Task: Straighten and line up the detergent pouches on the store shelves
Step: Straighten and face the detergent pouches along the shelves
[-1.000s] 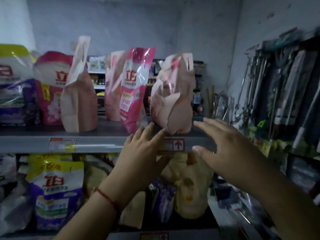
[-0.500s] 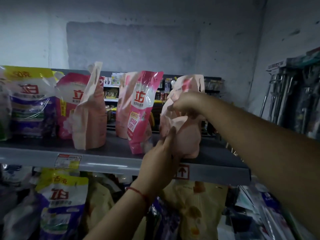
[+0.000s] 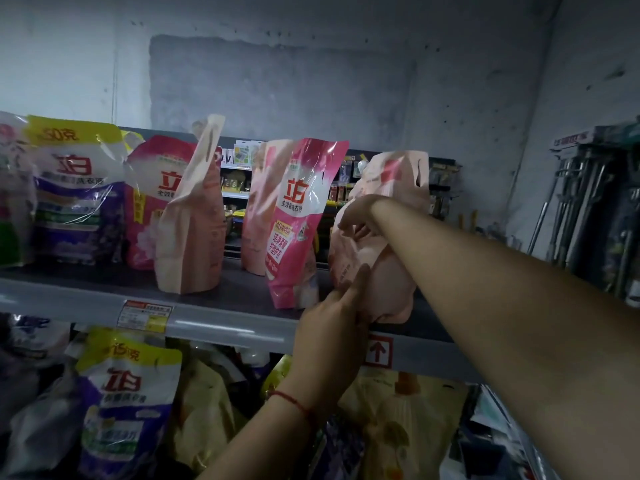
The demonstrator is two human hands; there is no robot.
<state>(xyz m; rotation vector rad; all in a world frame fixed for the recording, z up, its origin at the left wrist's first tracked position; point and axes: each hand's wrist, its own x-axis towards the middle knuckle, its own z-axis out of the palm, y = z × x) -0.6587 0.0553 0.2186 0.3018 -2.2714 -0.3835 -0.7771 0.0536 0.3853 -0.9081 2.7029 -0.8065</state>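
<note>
A pale pink detergent pouch (image 3: 398,282) stands crumpled at the right end of the upper grey shelf (image 3: 221,323), its back turned to me. My left hand (image 3: 332,327) grips its lower left edge at the shelf's front lip. My right hand (image 3: 356,216) reaches over from the right and pinches the pouch's upper left fold. Left of it stands a bright pink pouch (image 3: 298,223) facing forward and tilted, with another pale one (image 3: 256,216) behind it. Further left a pale pouch (image 3: 194,230) stands sideways.
More pouches fill the shelf's left end: a pink-white one (image 3: 152,188) and a purple-yellow one (image 3: 76,188). The shelf below holds a purple pouch (image 3: 124,403) and yellowish bags (image 3: 398,427). Long-handled tools (image 3: 588,209) hang on the right wall.
Both hands rose from the shelf edge to the right-hand pale pouch and took hold of it. My view tilted up, then moved closer.
</note>
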